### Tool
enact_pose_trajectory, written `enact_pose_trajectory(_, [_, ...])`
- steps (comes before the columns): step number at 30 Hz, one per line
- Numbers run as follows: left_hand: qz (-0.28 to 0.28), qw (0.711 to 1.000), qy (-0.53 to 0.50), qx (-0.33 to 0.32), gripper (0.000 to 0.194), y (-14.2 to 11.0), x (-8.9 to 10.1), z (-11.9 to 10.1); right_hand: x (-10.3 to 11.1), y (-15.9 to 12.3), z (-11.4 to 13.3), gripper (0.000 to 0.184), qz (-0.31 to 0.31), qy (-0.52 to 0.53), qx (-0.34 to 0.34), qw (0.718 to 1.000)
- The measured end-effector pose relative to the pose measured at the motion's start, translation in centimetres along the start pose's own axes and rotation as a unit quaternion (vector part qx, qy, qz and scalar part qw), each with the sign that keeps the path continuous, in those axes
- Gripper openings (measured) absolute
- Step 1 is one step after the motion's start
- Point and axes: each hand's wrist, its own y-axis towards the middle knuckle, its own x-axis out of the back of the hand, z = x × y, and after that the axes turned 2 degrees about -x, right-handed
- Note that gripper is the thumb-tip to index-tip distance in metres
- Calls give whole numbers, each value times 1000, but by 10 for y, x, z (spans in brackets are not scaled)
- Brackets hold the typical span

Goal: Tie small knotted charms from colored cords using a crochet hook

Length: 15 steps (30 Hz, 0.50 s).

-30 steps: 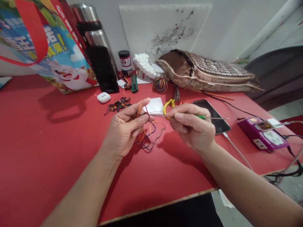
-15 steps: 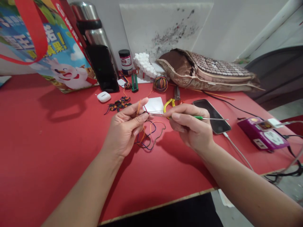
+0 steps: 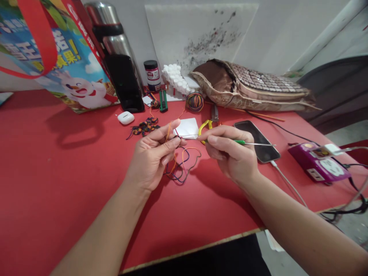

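Observation:
Between thumb and fingers, my left hand (image 3: 152, 157) pinches a multicoloured yarn; an orange strand runs up over its index finger. Loose loops of the yarn (image 3: 184, 172) hang or lie below the fingers, over the red tabletop. My right hand (image 3: 232, 151) grips a crochet hook (image 3: 240, 142) with a green handle and thin metal shaft like a pen. The hook's tip points left and meets the yarn at my left fingertips; the fine detail there is too small to make out. A small knotted multicoloured piece (image 3: 146, 126) lies behind my left hand.
Behind my hands are a white pad (image 3: 186, 128), a yarn ball (image 3: 194, 102), yellow-handled pliers (image 3: 204, 125) and a green cutter (image 3: 163, 101). A phone (image 3: 253, 138) and purple power strip (image 3: 319, 163) lie right. A gift bag (image 3: 83, 82), leaning phone (image 3: 125, 84) and earbud case (image 3: 125, 117) are left.
Almost nothing differs. My right hand and the crochet hook have shifted very slightly left; my left hand keeps its pinch on the yarn.

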Motion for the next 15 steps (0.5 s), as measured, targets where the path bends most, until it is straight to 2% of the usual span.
enact_pose_trajectory(15, [2, 1000, 8, 1, 31, 0, 2, 1, -1, 0, 1, 11, -15, -13, -16, 1000])
